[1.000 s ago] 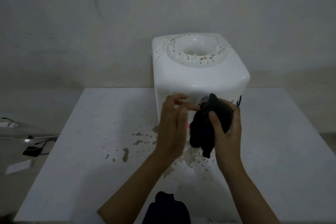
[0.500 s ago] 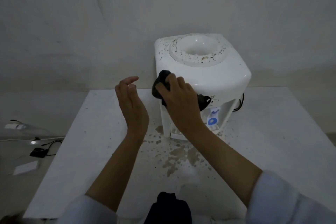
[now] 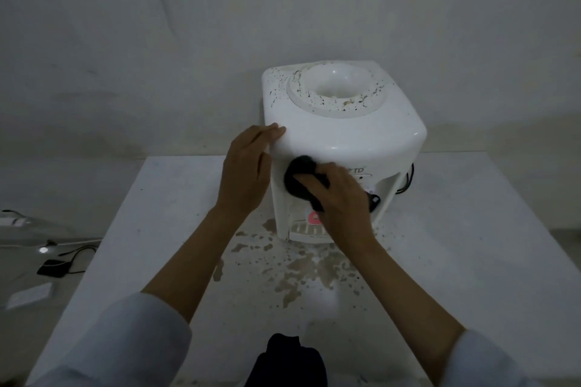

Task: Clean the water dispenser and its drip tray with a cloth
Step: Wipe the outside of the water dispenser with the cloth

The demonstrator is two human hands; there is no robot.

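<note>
We steady the white water dispenser [image 3: 342,135] on the table [image 3: 471,245] with our left hand [image 3: 243,176], fingers straight against its side, while our right hand [image 3: 344,203] presses a bunched dark cloth [image 3: 298,177] to its front; pushing hard could slide it backward.

White dispenser [image 3: 342,135] sits on the desk [image 3: 471,245], its top ring speckled with dark grime and brown splatter spread on the desk in front. Left hand [image 3: 243,176] rests flat against its left front corner. Right hand [image 3: 344,201] presses a black cloth [image 3: 298,181] on the front panel.
</note>
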